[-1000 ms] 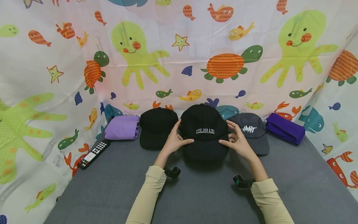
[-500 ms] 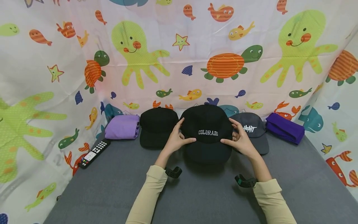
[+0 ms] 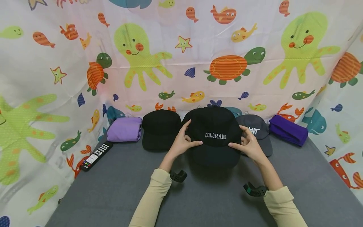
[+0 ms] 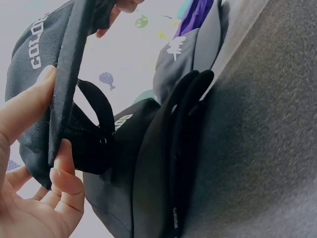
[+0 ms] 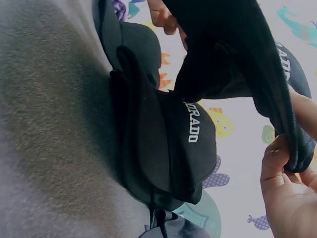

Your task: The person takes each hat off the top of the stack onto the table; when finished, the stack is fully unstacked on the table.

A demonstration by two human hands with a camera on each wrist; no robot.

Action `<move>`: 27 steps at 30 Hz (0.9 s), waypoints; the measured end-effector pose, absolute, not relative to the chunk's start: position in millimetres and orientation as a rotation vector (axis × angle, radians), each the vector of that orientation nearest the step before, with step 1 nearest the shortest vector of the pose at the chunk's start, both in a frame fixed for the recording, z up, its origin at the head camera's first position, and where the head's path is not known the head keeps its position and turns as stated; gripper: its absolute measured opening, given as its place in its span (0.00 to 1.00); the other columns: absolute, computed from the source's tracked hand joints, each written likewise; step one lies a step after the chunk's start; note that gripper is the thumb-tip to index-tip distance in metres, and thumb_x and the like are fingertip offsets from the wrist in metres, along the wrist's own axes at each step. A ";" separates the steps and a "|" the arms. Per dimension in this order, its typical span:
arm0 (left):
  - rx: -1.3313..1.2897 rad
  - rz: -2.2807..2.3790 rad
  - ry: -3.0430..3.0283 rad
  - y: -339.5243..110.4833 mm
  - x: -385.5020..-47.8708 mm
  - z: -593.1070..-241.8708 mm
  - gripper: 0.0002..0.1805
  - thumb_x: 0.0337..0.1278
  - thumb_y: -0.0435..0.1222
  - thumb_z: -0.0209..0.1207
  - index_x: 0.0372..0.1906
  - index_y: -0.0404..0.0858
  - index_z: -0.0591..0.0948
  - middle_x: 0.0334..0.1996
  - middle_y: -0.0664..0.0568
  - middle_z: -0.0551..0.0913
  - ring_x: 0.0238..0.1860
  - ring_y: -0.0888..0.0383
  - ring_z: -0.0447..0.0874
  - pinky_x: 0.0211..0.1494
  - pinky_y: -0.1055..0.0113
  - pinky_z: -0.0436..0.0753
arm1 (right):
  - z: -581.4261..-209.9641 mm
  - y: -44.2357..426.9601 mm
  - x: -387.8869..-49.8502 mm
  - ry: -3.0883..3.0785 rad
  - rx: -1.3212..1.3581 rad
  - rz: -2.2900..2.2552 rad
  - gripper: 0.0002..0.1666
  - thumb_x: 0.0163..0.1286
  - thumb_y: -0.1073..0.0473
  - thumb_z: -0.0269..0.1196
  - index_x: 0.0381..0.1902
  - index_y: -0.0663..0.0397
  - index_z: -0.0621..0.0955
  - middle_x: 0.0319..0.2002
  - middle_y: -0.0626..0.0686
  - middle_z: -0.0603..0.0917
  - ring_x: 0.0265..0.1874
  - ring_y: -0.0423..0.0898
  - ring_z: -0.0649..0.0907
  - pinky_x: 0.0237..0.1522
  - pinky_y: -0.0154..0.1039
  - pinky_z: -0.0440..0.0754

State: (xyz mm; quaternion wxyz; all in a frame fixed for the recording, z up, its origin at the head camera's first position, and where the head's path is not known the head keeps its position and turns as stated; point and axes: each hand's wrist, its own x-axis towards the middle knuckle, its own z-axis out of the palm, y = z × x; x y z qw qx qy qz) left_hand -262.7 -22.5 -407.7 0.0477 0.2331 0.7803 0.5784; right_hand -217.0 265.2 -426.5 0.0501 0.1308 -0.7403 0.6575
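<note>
Currently, the black COLORADO cap (image 3: 215, 126) is up off the grey surface (image 3: 212, 201), btwn the L hand (image 3: 181, 144) and R hand (image 3: 250, 146). Fingers of both clamped on its 2 sides: thumbs in front, others behind/under the brim. Prob. v. light; soft crown, stiffer brim; fabric, so unlikely to slip or break. Best hold: both sides where brim meets crown, w/o squashing it. No container visible, tho a 2nd COLORADO cap (image 5: 190, 141) below seems stacked on another cap (image 4: 204, 82).

Room over near tabletop (image 3: 215, 206), caps (image 3: 159, 134) flanking held cap (image 3: 214, 124), curtain (image 3: 195, 28) behind
</note>
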 end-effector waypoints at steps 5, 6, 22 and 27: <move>0.749 1.736 2.392 -17.8 -256.2 -404.0 0.52 0.47 0.36 0.68 0.73 0.44 0.47 0.69 0.38 0.53 0.21 0.60 0.68 0.26 0.72 0.70 | -428.0 269.0 -210.1 -2.182 0.439 2.007 0.44 0.56 0.75 0.64 0.66 0.48 0.57 0.51 0.48 0.69 0.46 0.38 0.78 0.42 0.29 0.80; 0.758 1.737 2.389 -16.9 -255.4 -403.8 0.52 0.47 0.36 0.68 0.73 0.44 0.47 0.69 0.38 0.52 0.22 0.59 0.68 0.26 0.72 0.70 | -428.1 269.7 -208.7 -2.168 0.445 2.006 0.45 0.56 0.76 0.63 0.67 0.48 0.57 0.50 0.48 0.69 0.46 0.38 0.78 0.42 0.29 0.80; 0.706 1.757 2.474 17.1 -252.9 -432.1 0.51 0.44 0.42 0.70 0.72 0.51 0.53 0.62 0.45 0.61 0.18 0.64 0.67 0.24 0.73 0.71 | -419.2 294.7 -184.2 -2.267 0.261 1.967 0.40 0.59 0.69 0.64 0.66 0.47 0.60 0.52 0.44 0.70 0.47 0.33 0.78 0.40 0.29 0.80; 0.698 1.763 2.487 34.4 -242.4 -436.6 0.50 0.42 0.45 0.70 0.71 0.51 0.55 0.54 0.46 0.67 0.18 0.64 0.68 0.23 0.72 0.71 | -417.6 310.1 -170.7 -2.286 0.234 1.954 0.39 0.60 0.69 0.63 0.65 0.47 0.61 0.52 0.43 0.71 0.48 0.32 0.77 0.41 0.28 0.79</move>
